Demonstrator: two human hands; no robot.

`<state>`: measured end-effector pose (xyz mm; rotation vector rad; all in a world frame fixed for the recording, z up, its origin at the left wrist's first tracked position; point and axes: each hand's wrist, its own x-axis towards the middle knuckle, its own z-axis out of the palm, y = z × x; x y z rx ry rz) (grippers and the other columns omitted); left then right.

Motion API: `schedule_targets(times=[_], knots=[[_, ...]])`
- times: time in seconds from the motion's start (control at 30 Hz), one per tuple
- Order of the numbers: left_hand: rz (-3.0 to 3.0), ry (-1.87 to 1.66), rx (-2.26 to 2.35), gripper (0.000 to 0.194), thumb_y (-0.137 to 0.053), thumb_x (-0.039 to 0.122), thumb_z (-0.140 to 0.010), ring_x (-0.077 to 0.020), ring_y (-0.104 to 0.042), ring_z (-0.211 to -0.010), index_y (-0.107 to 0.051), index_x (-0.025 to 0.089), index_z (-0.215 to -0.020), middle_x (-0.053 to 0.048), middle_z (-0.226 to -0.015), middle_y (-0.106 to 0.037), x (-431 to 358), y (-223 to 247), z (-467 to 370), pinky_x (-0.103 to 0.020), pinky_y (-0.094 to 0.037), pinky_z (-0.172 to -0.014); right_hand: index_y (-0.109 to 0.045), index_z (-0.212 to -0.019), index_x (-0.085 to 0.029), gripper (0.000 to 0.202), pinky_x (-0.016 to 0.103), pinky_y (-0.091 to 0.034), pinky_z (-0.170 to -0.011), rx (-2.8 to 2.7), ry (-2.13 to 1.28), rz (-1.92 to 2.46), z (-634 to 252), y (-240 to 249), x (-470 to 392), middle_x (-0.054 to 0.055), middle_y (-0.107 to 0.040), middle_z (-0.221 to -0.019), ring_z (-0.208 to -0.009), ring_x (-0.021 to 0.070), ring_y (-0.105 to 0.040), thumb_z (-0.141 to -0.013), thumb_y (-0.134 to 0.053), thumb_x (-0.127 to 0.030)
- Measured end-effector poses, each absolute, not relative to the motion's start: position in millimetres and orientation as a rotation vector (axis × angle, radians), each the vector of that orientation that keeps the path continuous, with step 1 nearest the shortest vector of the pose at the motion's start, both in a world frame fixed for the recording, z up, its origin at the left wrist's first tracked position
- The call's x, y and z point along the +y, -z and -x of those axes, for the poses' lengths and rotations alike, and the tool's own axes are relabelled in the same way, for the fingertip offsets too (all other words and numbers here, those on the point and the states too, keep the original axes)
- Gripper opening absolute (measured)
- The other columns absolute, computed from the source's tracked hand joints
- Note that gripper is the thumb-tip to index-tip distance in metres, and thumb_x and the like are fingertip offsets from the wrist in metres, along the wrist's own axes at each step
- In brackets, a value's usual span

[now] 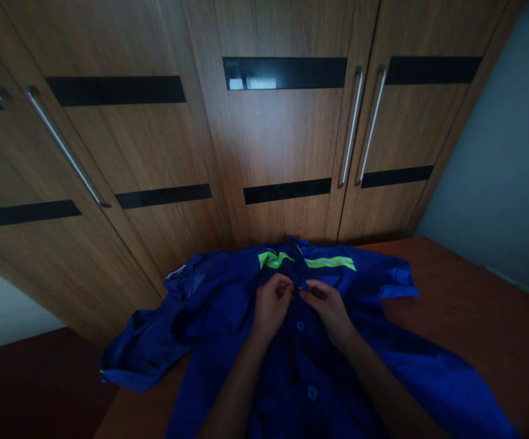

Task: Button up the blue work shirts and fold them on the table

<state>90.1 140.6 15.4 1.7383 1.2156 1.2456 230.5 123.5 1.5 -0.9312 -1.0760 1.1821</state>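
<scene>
Two hands (272, 301) (326, 306), two buttons (300, 326) (312, 392) (at least)

Jacket (228, 311): here's cloth, matt, softly creased, soaking up the light.
Bands (331, 262): smooth strips on that cloth, vivid against its dull weave.
Buttons (312, 392): plastic by the look, small and smooth.
Table (465, 305): wood-look top, smooth, low sheen towards its right edge.
Doors (287, 134): beyond the far edge, grained wood, satin, glowing softly.
Inlays (310, 72): glossy, glass-like, and there's a bright reflection!
Handles (351, 128): polished metal, gleaming.
Wall (497, 183): past the far right corner, matt.
</scene>
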Motion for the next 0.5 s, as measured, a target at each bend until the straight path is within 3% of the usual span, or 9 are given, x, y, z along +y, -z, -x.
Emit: schedule_targets(times=[0.5], knots=[[-1.899, -1.143, 1.241, 0.008, -0.054, 0.023, -0.082, -0.0128, -0.064, -0.067, -0.062, 0.02, -0.082, 0.0, -0.073, -0.068, 138, -20, -87, -0.021, -0.047, -0.063, -0.073, -0.084, -0.019, 0.033, 0.03, -0.046, -0.064, -1.076, -0.969, 1.129, -231, 17, 135, 0.0, -0.064, -0.068, -0.064, 0.0165, -0.056, -0.061, -0.075, -0.042]])
